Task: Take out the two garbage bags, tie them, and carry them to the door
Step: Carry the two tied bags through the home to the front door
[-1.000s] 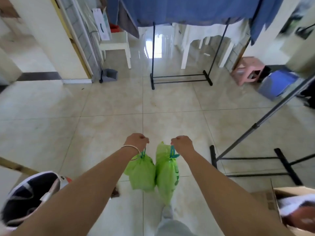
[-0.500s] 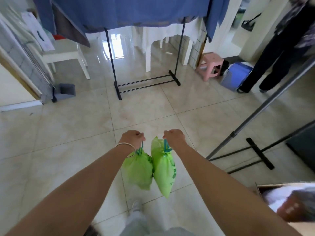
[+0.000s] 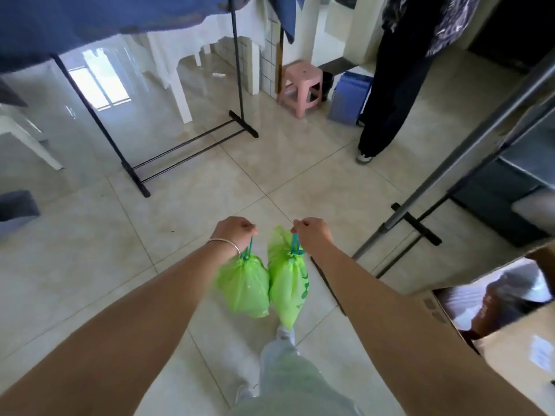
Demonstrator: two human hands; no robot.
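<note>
Two small bright green garbage bags hang side by side in front of me, both cinched at the top with teal drawstrings. My left hand (image 3: 233, 231), with a thin bracelet on the wrist, grips the drawstring of the left bag (image 3: 244, 285). My right hand (image 3: 313, 234) grips the drawstring of the right bag (image 3: 287, 283), which hangs a little lower and longer. The bags touch each other above the tiled floor. My leg in pale trousers steps forward beneath them.
A black clothes rack (image 3: 186, 148) draped with blue cloth stands ahead left. A person in dark trousers (image 3: 390, 94) stands ahead right, near a pink stool (image 3: 301, 85) and a blue bin (image 3: 350, 99). A second rack's base (image 3: 416, 223) and an open cardboard box (image 3: 510, 331) are on the right.
The view has turned right as I walk; the rack and stool slid left and the standing person came into view. Both hands keep gripping the bags.
</note>
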